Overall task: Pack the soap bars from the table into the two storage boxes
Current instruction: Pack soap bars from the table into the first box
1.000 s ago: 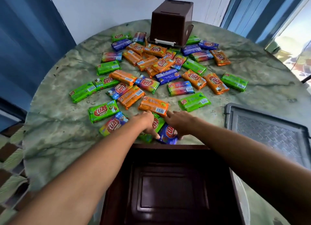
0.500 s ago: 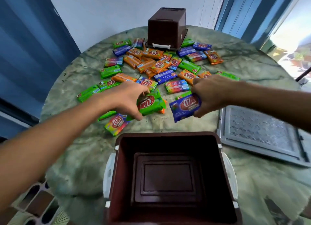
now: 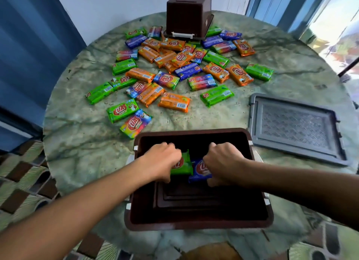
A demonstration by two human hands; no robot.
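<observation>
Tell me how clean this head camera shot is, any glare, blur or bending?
Head view: the window at upper right is blown out white; wide-angle bending curves the round table rim; the near box interior is very dark; the left hand and right hand are slightly motion-smeared; the soap wrappers read fairly sharp.

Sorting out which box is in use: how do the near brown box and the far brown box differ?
The near box sits upright and open; the far box stands upside down among the bars. Both hands, left hand and right hand, hold bars inside the near one; nothing touches the far one. Both are dark brown with white latches.
</observation>
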